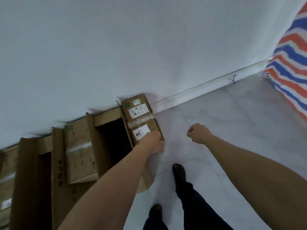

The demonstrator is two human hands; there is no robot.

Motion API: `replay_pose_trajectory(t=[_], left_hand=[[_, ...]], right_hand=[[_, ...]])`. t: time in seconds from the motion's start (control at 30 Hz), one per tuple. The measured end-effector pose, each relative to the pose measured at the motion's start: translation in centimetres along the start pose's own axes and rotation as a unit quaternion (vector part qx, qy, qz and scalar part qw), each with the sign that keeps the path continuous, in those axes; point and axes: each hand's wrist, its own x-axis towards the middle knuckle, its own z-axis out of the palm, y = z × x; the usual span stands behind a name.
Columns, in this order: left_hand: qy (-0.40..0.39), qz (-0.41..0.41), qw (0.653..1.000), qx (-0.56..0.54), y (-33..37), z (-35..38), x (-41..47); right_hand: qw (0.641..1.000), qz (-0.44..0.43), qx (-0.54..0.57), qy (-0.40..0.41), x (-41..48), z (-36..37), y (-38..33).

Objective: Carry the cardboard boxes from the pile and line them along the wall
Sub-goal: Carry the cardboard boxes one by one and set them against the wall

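A row of cardboard boxes stands along the white wall point(116, 47), running from the lower left to the middle. The rightmost one is a taped box with white labels point(139, 113), its far end against the wall. My left hand point(152, 142) grips its near right corner. Beside it on the left stands an open box with a dark inside point(114, 135), then another taped box point(79, 153) and more open ones. My right hand point(197, 132) hovers over the floor to the right of the labelled box, fingers curled, holding nothing.
Pale tiled floor point(232, 130) spreads to the right, with a baseboard point(199, 90) along the wall. A red, white and blue striped bag point(289, 63) sits at the far right by the wall. My legs and dark shoes point(179, 171) are below the hands.
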Motion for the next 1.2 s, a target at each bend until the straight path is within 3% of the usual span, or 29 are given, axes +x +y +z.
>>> replay_pose_trajectory(t=[0.13, 0.4, 0.67, 0.93, 1.2], left_hand=[[0.085, 0.078, 0.993, 0.012, 3.2, 0.3, -4.9], [0.102, 0.251, 0.958, 0.094, 15.4, 2.5, -16.0], [0.11, 0.391, 0.894, 0.189, 28.4, 8.9, -28.3], [0.093, 0.51, 0.82, 0.241, 41.0, 23.6, -42.4], [0.044, 0.614, 0.717, 0.327, 51.1, 42.6, -56.7]], right_hand=[[0.996, 0.012, -0.049, 0.073, -9.2, -1.0, 3.9], [0.97, 0.117, -0.01, 0.212, -29.3, -5.3, 14.3], [0.909, 0.233, 0.062, 0.339, -48.0, -5.3, 25.2], [0.856, 0.334, 0.097, 0.382, -68.8, 1.7, 40.4], [0.759, 0.474, 0.175, 0.411, -89.6, 13.8, 55.3]])
